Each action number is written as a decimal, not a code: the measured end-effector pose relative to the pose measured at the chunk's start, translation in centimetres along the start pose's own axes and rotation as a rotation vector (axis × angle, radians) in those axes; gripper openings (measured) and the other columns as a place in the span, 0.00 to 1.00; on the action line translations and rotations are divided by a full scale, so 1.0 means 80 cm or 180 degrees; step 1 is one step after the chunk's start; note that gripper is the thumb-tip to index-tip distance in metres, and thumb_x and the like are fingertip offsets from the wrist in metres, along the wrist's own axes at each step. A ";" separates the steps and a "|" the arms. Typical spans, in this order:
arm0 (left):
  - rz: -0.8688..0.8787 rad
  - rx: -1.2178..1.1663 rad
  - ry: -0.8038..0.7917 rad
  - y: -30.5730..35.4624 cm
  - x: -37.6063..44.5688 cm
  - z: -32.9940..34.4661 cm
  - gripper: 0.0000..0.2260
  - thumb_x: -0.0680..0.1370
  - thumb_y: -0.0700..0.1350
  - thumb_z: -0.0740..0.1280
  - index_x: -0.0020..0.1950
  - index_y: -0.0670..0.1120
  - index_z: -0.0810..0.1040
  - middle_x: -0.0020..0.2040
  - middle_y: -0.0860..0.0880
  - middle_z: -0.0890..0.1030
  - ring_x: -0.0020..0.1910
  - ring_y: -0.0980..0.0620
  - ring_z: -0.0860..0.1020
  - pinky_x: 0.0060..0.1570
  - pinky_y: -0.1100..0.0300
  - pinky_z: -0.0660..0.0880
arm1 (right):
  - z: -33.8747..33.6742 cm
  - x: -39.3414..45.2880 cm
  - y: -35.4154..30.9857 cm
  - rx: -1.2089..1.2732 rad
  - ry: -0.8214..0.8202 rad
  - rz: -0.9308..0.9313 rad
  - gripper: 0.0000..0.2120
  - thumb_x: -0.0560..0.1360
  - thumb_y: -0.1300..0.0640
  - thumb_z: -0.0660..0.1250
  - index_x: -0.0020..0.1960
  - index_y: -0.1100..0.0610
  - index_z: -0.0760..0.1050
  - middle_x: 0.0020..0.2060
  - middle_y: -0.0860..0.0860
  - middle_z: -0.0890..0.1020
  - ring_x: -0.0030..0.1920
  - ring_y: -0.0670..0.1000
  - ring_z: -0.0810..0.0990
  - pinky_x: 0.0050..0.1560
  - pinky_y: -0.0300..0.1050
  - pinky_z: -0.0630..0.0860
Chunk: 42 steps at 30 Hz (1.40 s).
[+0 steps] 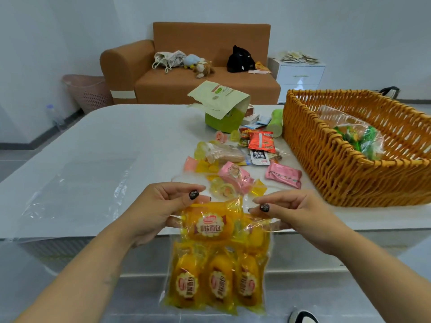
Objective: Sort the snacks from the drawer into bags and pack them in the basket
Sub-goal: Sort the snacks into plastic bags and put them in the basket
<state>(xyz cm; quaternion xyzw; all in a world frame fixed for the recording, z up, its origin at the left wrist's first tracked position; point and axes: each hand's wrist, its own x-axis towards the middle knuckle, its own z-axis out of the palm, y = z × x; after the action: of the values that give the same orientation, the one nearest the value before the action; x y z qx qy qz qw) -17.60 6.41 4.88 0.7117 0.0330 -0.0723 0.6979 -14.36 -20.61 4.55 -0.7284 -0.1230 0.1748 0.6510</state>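
Observation:
A clear plastic bag (217,264) filled with several yellow bread packets hangs in front of the table's near edge. My left hand (163,206) pinches the bag's top left corner and my right hand (286,213) pinches its top right corner. Behind the bag, a pile of loose snacks (235,159) in pink, yellow and red wrappers lies on the white table (116,136). At the right stands a woven orange basket (345,164) holding a clear bag of green snacks (356,138).
A flat empty clear bag (77,187) lies on the table's left half. A green box with a torn paper bag (221,106) stands behind the snacks. Beyond are an orange sofa (191,66), a white drawer cabinet (300,75) and a pink bin (88,92).

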 end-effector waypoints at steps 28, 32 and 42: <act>0.0266 -0.1904 -0.2476 -0.011 0.017 -0.026 0.09 0.76 0.28 0.62 0.42 0.38 0.80 0.70 0.32 0.69 0.66 0.32 0.73 0.47 0.51 0.82 | -0.035 -0.016 -0.043 -0.0041 -0.0541 -0.0649 0.20 0.74 0.72 0.62 0.40 0.52 0.87 0.39 0.58 0.86 0.42 0.54 0.85 0.36 0.41 0.81; 0.0362 -0.1715 -0.2266 -0.014 0.017 -0.027 0.08 0.75 0.31 0.68 0.38 0.41 0.80 0.70 0.33 0.70 0.66 0.31 0.73 0.43 0.54 0.82 | -0.031 -0.011 -0.040 0.0129 -0.0519 -0.0567 0.16 0.63 0.70 0.59 0.28 0.58 0.83 0.30 0.56 0.83 0.34 0.51 0.82 0.33 0.39 0.78; 0.0095 -0.1282 -0.1165 0.001 -0.003 -0.014 0.12 0.63 0.42 0.77 0.29 0.46 0.73 0.66 0.37 0.77 0.57 0.34 0.80 0.32 0.54 0.80 | -0.019 0.004 -0.035 0.0267 -0.0361 -0.0382 0.28 0.69 0.81 0.47 0.24 0.61 0.75 0.24 0.54 0.74 0.27 0.47 0.74 0.28 0.36 0.73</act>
<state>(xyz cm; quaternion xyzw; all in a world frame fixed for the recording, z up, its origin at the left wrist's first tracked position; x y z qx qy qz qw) -17.77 7.58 5.04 0.5341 -0.0905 -0.1815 0.8208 -13.32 -21.52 7.41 -0.6808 -0.1956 0.1814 0.6822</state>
